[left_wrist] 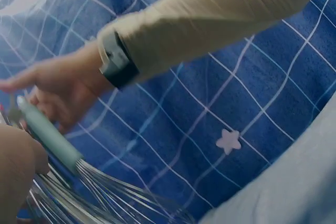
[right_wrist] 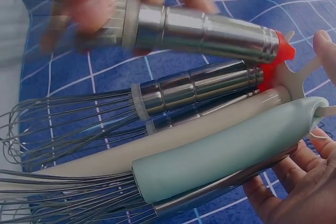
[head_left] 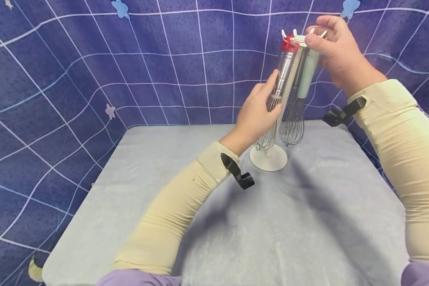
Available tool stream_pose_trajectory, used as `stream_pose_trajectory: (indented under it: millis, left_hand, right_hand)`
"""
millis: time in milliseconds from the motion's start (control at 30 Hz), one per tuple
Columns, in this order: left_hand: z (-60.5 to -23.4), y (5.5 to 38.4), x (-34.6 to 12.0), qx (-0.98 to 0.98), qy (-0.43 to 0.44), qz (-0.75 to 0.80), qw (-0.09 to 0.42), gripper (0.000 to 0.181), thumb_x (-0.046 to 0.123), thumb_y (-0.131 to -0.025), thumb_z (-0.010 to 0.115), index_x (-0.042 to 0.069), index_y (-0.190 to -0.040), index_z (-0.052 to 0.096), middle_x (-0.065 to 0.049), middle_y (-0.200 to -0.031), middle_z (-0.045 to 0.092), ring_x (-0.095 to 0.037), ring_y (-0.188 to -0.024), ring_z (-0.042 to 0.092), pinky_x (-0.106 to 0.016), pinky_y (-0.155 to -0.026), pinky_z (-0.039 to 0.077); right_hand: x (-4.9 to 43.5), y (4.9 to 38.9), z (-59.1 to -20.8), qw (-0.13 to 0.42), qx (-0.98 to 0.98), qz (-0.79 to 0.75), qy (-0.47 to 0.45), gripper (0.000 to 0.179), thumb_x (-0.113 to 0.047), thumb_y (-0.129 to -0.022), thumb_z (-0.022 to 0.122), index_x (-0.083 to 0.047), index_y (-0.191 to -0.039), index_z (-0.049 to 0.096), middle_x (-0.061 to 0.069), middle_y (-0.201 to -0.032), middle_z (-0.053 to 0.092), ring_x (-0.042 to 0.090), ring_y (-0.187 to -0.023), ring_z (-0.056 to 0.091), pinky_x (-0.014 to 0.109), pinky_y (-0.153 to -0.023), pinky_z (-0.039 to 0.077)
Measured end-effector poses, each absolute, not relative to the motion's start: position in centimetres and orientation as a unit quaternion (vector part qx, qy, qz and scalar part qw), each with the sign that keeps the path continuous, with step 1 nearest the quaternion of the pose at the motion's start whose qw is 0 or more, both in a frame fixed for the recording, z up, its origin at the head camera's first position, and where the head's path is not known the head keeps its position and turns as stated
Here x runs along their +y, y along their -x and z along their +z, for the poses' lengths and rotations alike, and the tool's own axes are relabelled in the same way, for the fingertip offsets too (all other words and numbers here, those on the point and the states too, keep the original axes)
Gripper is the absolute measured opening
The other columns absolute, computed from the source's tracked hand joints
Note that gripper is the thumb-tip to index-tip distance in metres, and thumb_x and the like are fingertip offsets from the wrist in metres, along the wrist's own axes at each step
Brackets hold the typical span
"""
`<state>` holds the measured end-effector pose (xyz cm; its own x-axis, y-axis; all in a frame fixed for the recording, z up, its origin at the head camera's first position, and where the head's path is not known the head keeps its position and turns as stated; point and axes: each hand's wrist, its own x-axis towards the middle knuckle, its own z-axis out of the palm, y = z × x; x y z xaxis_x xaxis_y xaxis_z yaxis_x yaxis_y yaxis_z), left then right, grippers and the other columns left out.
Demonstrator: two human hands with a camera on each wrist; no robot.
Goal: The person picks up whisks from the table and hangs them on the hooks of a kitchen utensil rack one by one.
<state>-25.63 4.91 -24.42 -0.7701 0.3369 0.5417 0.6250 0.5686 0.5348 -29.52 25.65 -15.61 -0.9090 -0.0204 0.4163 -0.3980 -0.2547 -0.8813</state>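
A cream utensil stand (head_left: 276,162) with a round base and hooks at its top leans slightly, with several whisks hanging from it. My left hand (head_left: 256,111) grips a whisk with a metal handle (head_left: 285,70) and red end near its wires; the hand is blurred in the right wrist view. In that view this whisk (right_wrist: 210,32) swings out from the other metal-handled whisk (right_wrist: 194,85). At the hooks, my right hand (head_left: 337,51) holds the stand's top between thumb and fingers, beside a whisk with a pale green handle (head_left: 309,73).
The stand is toward the back of a grey-covered table (head_left: 136,190). Behind rises a blue cloth backdrop (head_left: 186,63) with white grid lines and stars. A black wrist mount (head_left: 237,172) sits on the left sleeve, and another mount (head_left: 344,112) on the right.
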Motion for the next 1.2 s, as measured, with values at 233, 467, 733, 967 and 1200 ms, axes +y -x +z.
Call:
stream_pose_trajectory:
  millis: [233, 467, 733, 967, 1200]
  left_hand:
    - [-28.8, 26.9, 5.2, -0.865, 0.264, -0.372, 0.207, 0.082, 0.022, -0.096, 0.067, 0.024, -0.163, 0.020, -0.008, -0.132, 0.049, -0.015, -0.104, 0.055, -0.027, -0.082, 0.049]
    - [-32.0, 26.8, 5.4, -0.856, 0.254, -0.399, 0.208, 0.084, 0.027, -0.097, 0.069, 0.023, -0.163, 0.018, -0.008, -0.135, 0.045, -0.016, -0.114, 0.050, -0.027, -0.091, 0.048]
    - [-34.7, 26.8, 5.5, -0.858, 0.230, -0.419, 0.189, 0.086, 0.028, -0.097, 0.069, 0.017, -0.164, 0.016, -0.012, -0.143, 0.042, -0.019, -0.123, 0.050, -0.030, -0.100, 0.047]
    - [-35.6, 26.7, 4.2, -0.884, 0.187, -0.407, 0.135, 0.097, 0.038, -0.094, 0.069, 0.013, -0.164, 0.007, -0.015, -0.143, 0.041, -0.023, -0.121, 0.053, -0.035, -0.096, 0.051]
    - [-32.6, 26.3, -1.8, -0.896, 0.179, -0.374, 0.159, 0.091, 0.039, -0.094, 0.068, 0.014, -0.163, 0.016, -0.017, -0.133, 0.041, -0.021, -0.101, 0.054, -0.035, -0.080, 0.053]
  right_hand:
    - [25.3, 30.1, -16.0, 0.122, -0.604, 0.767, -0.181, 0.058, -0.002, -0.088, 0.075, -0.012, -0.133, 0.040, 0.006, -0.129, 0.050, 0.016, -0.102, 0.056, 0.023, -0.071, 0.052]
    - [25.1, 30.3, -16.1, 0.122, -0.595, 0.774, -0.181, 0.058, -0.001, -0.089, 0.074, -0.011, -0.135, 0.040, 0.006, -0.131, 0.050, 0.016, -0.106, 0.055, 0.023, -0.074, 0.053]
    - [25.1, 30.5, -16.0, 0.125, -0.583, 0.780, -0.189, 0.055, 0.000, -0.089, 0.074, -0.011, -0.132, 0.041, 0.007, -0.130, 0.050, 0.017, -0.107, 0.055, 0.023, -0.074, 0.053]
    - [25.8, 29.2, -16.0, 0.165, -0.673, 0.701, -0.168, 0.055, -0.017, -0.094, 0.070, -0.016, -0.139, 0.038, 0.006, -0.133, 0.049, 0.017, -0.112, 0.055, 0.026, -0.096, 0.048]
    - [27.2, 25.1, -16.2, 0.338, -0.780, 0.513, -0.118, 0.048, -0.019, -0.091, 0.064, -0.021, -0.136, 0.048, -0.009, -0.128, 0.054, 0.011, -0.126, 0.052, 0.023, -0.108, 0.037]
